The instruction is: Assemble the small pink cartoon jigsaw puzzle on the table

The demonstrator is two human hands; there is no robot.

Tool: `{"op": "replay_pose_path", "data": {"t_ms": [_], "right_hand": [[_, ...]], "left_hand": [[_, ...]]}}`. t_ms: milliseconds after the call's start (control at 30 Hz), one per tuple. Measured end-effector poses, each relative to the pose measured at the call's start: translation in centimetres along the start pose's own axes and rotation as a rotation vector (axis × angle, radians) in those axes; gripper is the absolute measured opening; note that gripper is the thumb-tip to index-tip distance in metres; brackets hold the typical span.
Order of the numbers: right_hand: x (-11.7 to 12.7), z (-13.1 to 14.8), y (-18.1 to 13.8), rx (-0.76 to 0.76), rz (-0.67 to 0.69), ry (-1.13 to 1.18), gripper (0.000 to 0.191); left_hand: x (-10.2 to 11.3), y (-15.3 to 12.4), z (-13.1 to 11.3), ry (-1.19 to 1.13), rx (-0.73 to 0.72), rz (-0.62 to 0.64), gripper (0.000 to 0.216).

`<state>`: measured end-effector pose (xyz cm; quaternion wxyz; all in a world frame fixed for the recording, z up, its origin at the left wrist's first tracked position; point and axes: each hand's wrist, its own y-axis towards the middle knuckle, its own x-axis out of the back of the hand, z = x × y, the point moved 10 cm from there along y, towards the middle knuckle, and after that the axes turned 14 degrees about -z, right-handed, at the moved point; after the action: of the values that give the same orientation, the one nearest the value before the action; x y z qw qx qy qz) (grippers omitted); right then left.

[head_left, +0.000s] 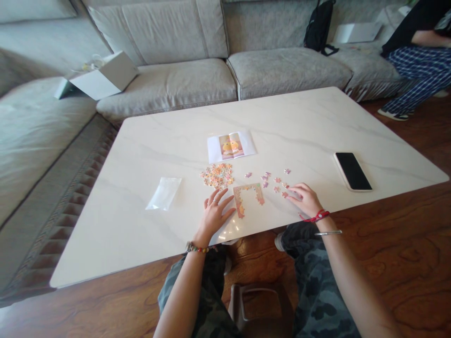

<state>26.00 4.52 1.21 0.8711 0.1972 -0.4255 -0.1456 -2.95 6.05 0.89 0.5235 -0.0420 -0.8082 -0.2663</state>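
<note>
A partly joined jigsaw frame (247,197) lies near the front edge of the white marble table (176,141). My left hand (215,212) rests flat beside its left side, fingers spread and open. My right hand (303,197) lies on the table to the right of the frame, fingertips touching loose pieces (276,182) scattered there; whether it pinches one I cannot make out. A heap of unsorted pieces (217,174) sits just beyond my left hand. The reference picture sheet (231,146) lies farther back.
A clear plastic bag (164,193) lies left of the heap. A black phone (353,171) is at the right of the table. A grey sofa (197,80) holds a white box (105,75) and a black bag (319,26). Another person's legs (416,75) show far right.
</note>
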Motion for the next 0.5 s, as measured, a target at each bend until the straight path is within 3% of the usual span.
{"op": "replay_pose_path", "data": {"t_ms": [167,500], "right_hand": [[-0.5,-0.1,-0.1,0.019,-0.003,-0.043,0.014],[-1.2,0.3,0.0,0.027,0.015,-0.077,0.014]], "left_hand": [[-0.7,-0.2,0.2,-0.018,-0.001,0.019,0.036],[-1.1,0.0,0.5,-0.035,-0.007,0.015,0.035]]}}
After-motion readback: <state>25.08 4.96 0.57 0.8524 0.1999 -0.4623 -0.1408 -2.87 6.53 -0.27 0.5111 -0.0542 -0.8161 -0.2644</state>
